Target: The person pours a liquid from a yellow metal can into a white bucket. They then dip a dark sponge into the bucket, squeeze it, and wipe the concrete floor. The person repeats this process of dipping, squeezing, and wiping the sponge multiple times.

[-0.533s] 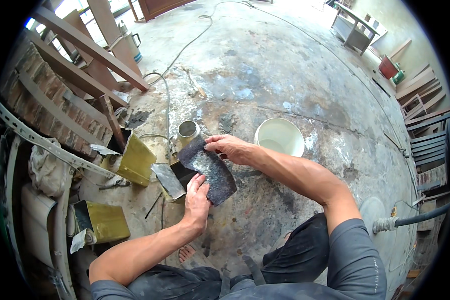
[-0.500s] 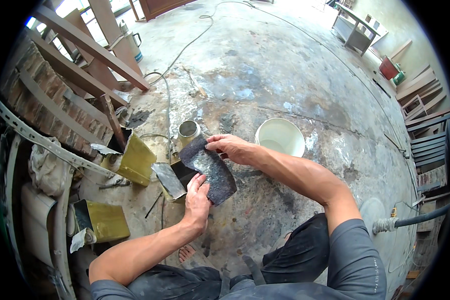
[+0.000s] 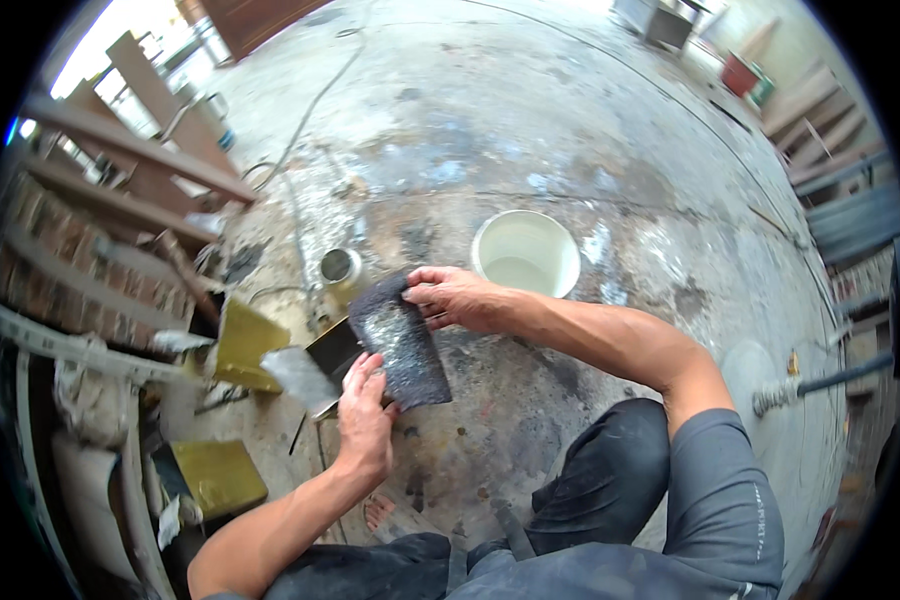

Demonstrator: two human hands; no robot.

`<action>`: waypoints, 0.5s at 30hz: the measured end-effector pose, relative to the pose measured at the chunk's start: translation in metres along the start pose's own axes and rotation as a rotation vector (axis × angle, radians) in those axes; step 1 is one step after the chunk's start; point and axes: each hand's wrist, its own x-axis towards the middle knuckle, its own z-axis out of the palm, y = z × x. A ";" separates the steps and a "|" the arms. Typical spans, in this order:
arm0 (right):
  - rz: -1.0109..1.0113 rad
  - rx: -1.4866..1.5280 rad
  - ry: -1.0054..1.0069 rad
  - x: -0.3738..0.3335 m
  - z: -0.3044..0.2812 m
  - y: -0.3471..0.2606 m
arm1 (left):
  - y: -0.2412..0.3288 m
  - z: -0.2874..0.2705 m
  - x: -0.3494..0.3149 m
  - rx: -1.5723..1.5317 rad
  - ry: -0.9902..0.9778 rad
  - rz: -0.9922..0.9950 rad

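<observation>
A dark grey, felt-like pad (image 3: 407, 350) with a whitish, speckled patch is stretched between both hands above the floor. My left hand (image 3: 367, 420) is closed on its lower left edge. At the upper right edge, my right hand (image 3: 462, 300) pinches it between thumb and fingers. Partly covered by the pad, an open square metal tin (image 3: 332, 350) stands on the floor with its silvery lid (image 3: 300, 380) bent back beside my left hand. Just behind the pad is a round open can (image 3: 342, 268). Beyond my right forearm sits a pale round bucket (image 3: 525, 228).
Two yellowish square tins, one upright (image 3: 250, 345) and one tipped over (image 3: 220, 478), lie at left near leaning wooden boards (image 3: 140, 150). A cable (image 3: 305, 125) snakes over the stained concrete floor. A thick dark hose (image 3: 845, 373) comes in at right.
The view has swung, so the tins, bucket and boards sit further left and mostly higher. Both hands keep hold of the pad, which has tilted slightly more upright.
</observation>
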 end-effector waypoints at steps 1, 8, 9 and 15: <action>-0.015 0.023 -0.018 -0.007 0.000 -0.002 | 0.007 0.003 -0.003 0.027 0.000 0.005; -0.196 0.242 0.188 -0.118 -0.066 -0.013 | 0.017 0.088 -0.009 0.126 -0.334 0.158; -0.240 0.234 0.253 -0.146 -0.074 -0.024 | 0.018 0.111 -0.008 0.221 -0.401 0.229; -0.566 -0.032 0.749 -0.314 -0.139 -0.069 | 0.009 0.260 -0.009 0.358 -0.833 0.536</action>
